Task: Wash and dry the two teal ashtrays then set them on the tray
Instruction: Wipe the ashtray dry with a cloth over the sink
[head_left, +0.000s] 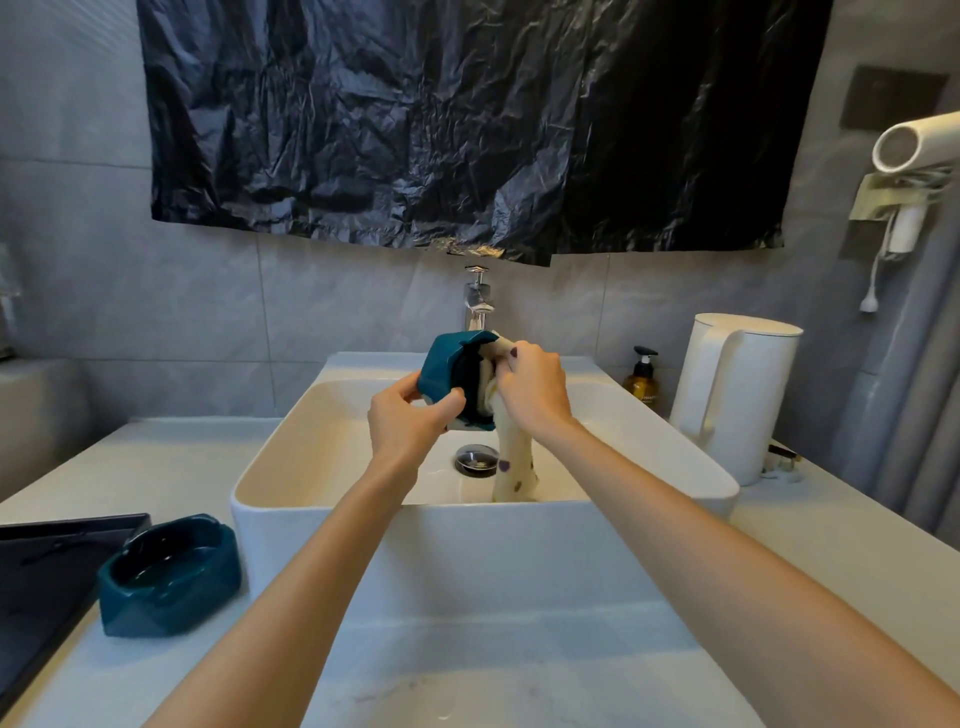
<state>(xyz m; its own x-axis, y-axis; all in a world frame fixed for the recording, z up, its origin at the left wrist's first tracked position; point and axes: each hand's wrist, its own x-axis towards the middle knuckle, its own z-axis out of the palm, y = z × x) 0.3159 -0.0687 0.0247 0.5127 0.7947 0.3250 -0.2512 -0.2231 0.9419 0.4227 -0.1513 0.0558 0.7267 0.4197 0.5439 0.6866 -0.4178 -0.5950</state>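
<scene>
Over the white sink (270, 478) my left hand (402, 421) grips a teal ashtray (441, 366), tipped on its side with its dark hollow facing right. My right hand (535, 387) presses a cream cloth with dark dots (511, 457) into that hollow; the cloth's tail hangs down into the basin. A second teal ashtray (169, 577) sits upright on the counter at the lower left, touching the edge of a dark tray (47, 566).
A chrome tap (478, 299) stands behind the basin, and a drain plug (475, 460) sits at its bottom. A white kettle (735, 395) and an amber pump bottle (643, 379) are on the right. A hair dryer (914, 143) hangs on the right wall.
</scene>
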